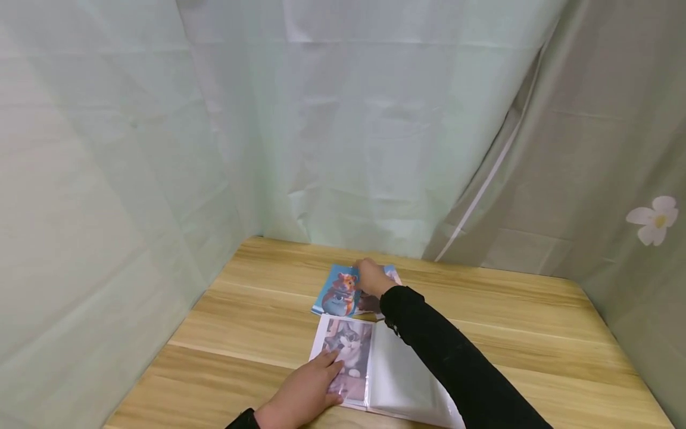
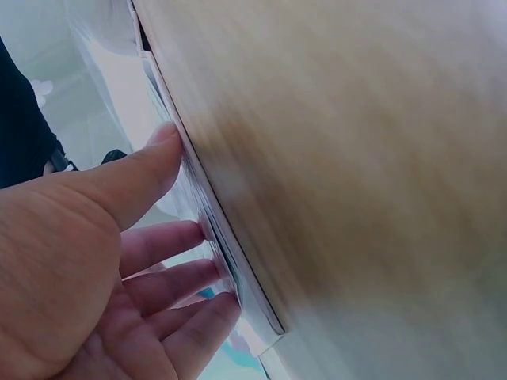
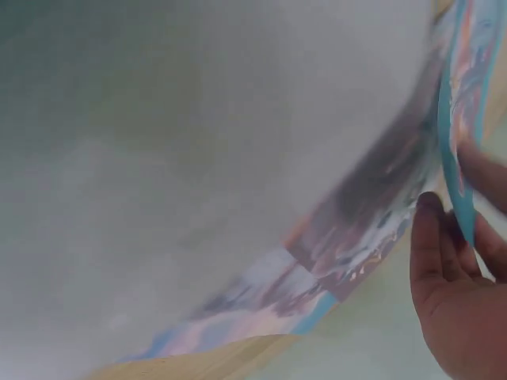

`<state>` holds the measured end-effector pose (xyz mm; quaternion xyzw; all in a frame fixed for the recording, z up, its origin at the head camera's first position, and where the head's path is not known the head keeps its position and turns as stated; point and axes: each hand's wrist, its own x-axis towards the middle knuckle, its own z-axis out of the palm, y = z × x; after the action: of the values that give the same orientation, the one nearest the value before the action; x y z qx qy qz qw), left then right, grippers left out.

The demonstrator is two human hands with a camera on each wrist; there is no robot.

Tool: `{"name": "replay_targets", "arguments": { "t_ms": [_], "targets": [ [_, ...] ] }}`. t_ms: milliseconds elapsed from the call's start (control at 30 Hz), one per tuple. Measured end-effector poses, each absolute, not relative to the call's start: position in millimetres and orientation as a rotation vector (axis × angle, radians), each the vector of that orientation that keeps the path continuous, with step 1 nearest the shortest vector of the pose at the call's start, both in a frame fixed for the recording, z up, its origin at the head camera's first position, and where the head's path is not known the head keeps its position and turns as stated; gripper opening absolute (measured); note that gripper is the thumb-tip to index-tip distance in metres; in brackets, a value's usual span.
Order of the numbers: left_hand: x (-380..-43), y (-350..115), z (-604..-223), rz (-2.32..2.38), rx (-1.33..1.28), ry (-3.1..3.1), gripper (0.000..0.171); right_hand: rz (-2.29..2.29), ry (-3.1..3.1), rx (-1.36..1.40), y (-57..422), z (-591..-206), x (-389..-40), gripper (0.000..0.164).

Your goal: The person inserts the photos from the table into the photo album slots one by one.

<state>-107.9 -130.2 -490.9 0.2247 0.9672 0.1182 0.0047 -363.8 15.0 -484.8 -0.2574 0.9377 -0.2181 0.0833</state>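
Note:
A photo album (image 1: 404, 372) lies spread on the wooden table, its left pocket showing a grey-and-white cat picture (image 1: 351, 339) and its right pocket blank white. My left hand (image 1: 305, 387) rests on the left page, fingers extended over the cat picture's lower part. In the left wrist view those fingers (image 2: 194, 321) touch the page near the album's edge. Beyond the album, my right hand (image 1: 372, 278) pinches a blue picture card (image 1: 340, 292) with cartoon animals on it. The right wrist view shows this card (image 3: 453, 150) edge-on between thumb and fingers.
More picture cards (image 3: 348, 214) lie overlapping beneath the right hand, partly hidden by it. The wooden table (image 1: 252, 298) runs back to a pale curtain (image 1: 364, 149). Another curtain with a white flower (image 1: 652, 220) hangs at the right.

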Motion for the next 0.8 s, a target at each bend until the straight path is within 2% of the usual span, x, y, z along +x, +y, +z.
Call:
{"name": "replay_targets", "arguments": {
  "t_ms": [100,167,433,800],
  "targets": [
    [-107.8,-129.9,-491.1,0.376,0.698,3.022,0.058,-0.838,2.789,-0.681,15.2,-479.8,-361.2,0.033],
    [-107.7,-129.6,-491.1,0.382,0.695,3.017,0.059,-0.907,2.79,-0.668,16.0,-477.3,-360.4,0.028],
    [-107.5,-130.7,-488.0,0.362,0.697,3.022,0.06,-1.051,2.758,-0.757,18.8,-466.4,-360.2,0.027],
    [-104.7,-134.8,-483.2,0.381,0.672,3.001,0.06,-1.17,2.656,-0.726,20.9,-450.4,-362.0,0.026]
  ]
}}
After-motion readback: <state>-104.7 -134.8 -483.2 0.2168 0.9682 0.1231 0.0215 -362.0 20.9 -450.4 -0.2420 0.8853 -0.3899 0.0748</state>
